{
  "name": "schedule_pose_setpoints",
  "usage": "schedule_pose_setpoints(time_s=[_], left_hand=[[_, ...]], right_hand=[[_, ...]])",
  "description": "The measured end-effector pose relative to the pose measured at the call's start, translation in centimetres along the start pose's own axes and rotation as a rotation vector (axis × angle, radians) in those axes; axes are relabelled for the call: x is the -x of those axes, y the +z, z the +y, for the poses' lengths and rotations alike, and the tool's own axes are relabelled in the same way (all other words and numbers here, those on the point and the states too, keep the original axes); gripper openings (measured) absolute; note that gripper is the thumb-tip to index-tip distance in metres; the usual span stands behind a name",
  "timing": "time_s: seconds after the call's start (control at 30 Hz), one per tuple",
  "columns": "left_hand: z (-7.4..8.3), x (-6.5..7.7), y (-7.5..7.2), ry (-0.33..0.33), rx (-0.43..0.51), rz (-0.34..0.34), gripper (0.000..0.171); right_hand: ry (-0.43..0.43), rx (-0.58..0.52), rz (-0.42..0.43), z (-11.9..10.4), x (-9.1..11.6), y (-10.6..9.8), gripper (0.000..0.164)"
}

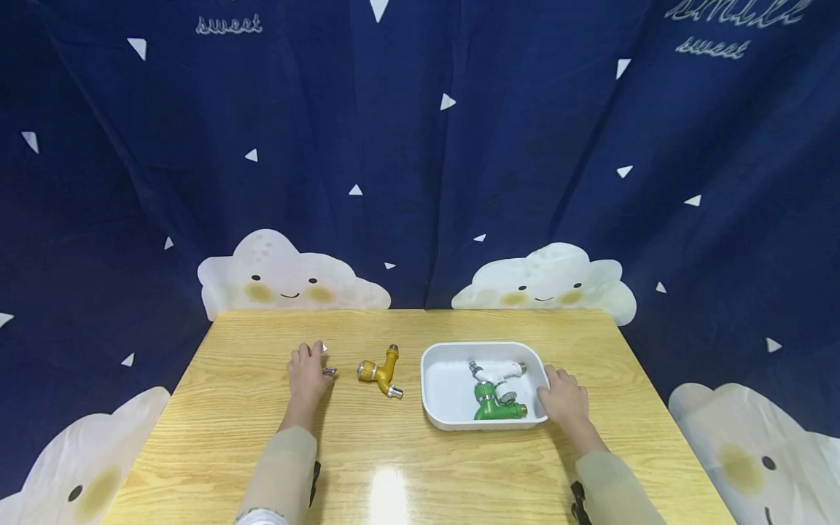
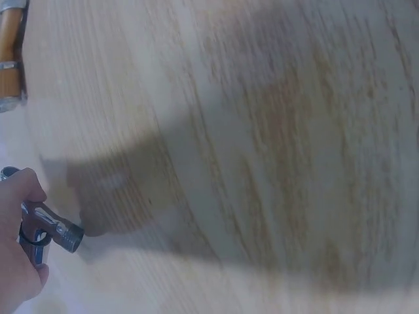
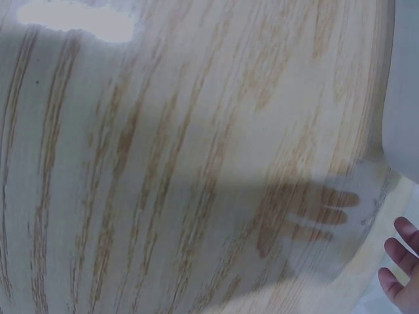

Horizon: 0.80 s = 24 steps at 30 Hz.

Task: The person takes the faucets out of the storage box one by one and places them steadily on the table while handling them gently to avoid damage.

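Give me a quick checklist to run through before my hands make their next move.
1. Left hand holding the silver faucet: ok, gripped.
2. Right hand gripping the white tray: cannot tell; it is at the right rim, but its grip is unclear.
3. Tray upright on the table: ok.
4. Space in the tray: ok, left part bare; the white faucet and green faucet lie farther right.
5. Nothing between left hand and tray: not ok, the yellow faucet lies there.
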State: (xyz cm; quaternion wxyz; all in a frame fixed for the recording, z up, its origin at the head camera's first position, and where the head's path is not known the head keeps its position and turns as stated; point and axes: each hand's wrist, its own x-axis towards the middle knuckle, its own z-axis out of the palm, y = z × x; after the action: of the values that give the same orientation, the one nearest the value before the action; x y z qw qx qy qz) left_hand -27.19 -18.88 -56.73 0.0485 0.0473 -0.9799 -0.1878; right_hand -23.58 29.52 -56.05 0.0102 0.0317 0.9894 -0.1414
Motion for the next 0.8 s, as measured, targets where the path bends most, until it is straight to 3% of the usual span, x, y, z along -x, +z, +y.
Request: schedule_pose_setpoints(time_s=[0.27,0.8], left_hand=[[-0.5,0.1,0.0,-0.013,0.012,-0.007,0.074],[-1.8,0.7,-0.6,-0.066,0.135,-0.113,0.071]], right_hand=[[0.001,0.001,-0.003,0.1,0.0,0.2,0.053],[0.006,-0.001,0.001,0.2,-0.1,0.2,0.054]])
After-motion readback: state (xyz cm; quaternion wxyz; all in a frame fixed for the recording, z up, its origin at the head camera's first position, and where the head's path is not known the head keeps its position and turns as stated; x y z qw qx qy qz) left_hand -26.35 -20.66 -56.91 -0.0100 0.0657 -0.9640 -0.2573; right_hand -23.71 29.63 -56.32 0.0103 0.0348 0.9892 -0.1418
